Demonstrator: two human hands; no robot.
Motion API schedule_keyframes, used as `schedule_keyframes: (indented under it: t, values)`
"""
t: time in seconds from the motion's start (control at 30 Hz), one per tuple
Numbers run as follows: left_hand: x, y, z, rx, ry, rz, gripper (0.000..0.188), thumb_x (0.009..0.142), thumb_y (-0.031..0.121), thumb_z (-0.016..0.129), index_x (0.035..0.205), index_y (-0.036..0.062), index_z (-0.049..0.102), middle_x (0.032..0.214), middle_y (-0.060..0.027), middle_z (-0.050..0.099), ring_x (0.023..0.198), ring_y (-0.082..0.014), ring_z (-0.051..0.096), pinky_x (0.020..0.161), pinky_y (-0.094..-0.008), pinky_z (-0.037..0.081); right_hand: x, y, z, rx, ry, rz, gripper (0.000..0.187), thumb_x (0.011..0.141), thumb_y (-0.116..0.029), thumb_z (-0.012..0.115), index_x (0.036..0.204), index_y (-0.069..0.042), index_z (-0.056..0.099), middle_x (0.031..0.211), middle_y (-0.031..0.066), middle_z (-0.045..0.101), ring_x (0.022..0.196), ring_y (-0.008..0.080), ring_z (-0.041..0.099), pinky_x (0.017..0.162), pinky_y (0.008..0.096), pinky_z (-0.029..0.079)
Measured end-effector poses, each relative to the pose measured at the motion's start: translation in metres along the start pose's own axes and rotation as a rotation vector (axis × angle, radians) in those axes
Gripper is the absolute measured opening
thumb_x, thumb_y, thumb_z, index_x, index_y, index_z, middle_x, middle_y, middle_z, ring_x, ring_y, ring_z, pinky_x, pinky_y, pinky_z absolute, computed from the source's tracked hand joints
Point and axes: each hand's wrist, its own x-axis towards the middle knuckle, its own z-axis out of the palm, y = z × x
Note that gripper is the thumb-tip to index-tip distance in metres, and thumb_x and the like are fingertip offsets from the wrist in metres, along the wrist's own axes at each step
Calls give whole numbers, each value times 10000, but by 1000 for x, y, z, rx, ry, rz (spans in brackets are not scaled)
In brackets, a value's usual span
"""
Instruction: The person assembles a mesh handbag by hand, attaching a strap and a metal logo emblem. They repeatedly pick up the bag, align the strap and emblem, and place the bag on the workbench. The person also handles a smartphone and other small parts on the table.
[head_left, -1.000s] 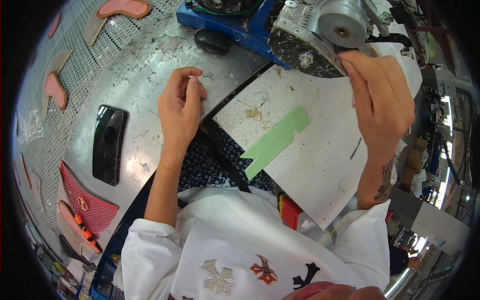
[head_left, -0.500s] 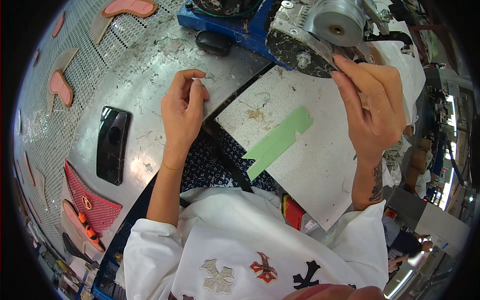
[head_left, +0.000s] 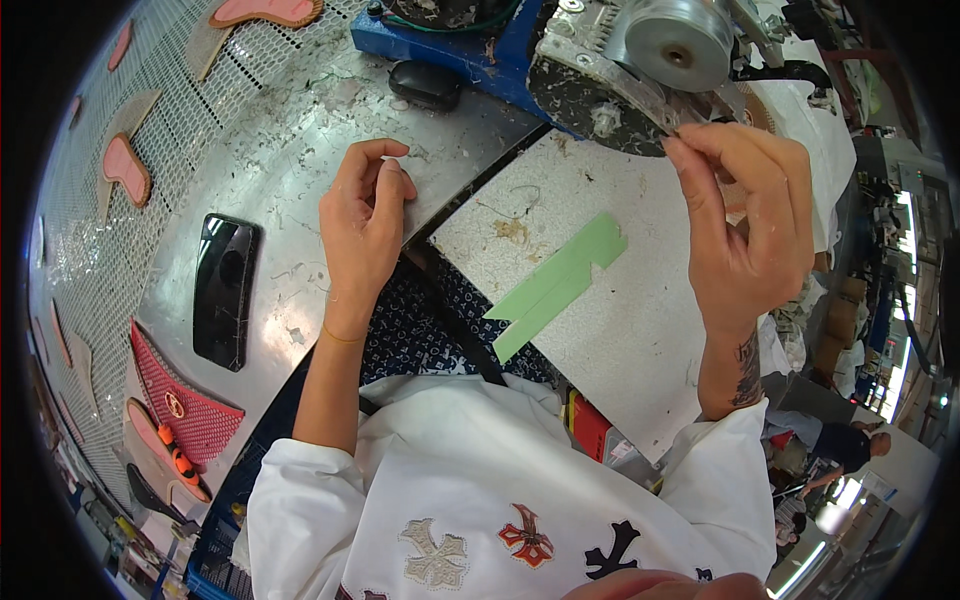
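Note:
At the lower rim of a machine with a silver wheel (head_left: 672, 48), my right hand (head_left: 752, 215) is closed, thumb and forefinger pinched together. Whatever lies between those fingertips is too small to make out. My left hand (head_left: 366, 215) hovers over the metal tabletop with loosely curled fingers, a gap between thumb and forefinger, and nothing in it. A flat light green strip (head_left: 556, 285) with notched ends lies on the whitish board (head_left: 640, 330), between my hands and apart from both. Beneath the wheel, the machine's dark round part (head_left: 590, 110) is covered in lint.
On the metal table (head_left: 290, 250) are a black phone (head_left: 226, 290), a small black case (head_left: 424, 84) and scattered scraps. A red mesh piece (head_left: 180, 405) and orange-handled cutter (head_left: 178, 455) lie lower left. Pink shoe-shaped pieces (head_left: 126, 168) rest on the mesh surface. A person (head_left: 845, 450) is far right.
My right hand shifts slightly, its fingertips still pinched at the machine's rim. My left hand stays nearly still. The person in the background has moved a little to the right and up.

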Motion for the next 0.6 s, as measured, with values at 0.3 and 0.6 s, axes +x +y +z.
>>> schedule_keyframes:
  t: [0.3,0.6]
  values:
    - [0,2,0,5,0,-3,201,994,120,511,1095,15,651,721,-10,632,654,-47,535,607,-222,412,-2,-6,-5,74,-25,143,182,777,55,812,920,-16,725,887,60,695,738,147,600,616,252,487]
    - [0,3,-2,2,-28,-27,200,1024,125,502,1121,21,642,778,-1,622,653,-42,479,611,-213,398,-1,-10,-2,11,7,124,214,757,50,829,932,-18,728,888,56,700,766,160,606,622,256,495]
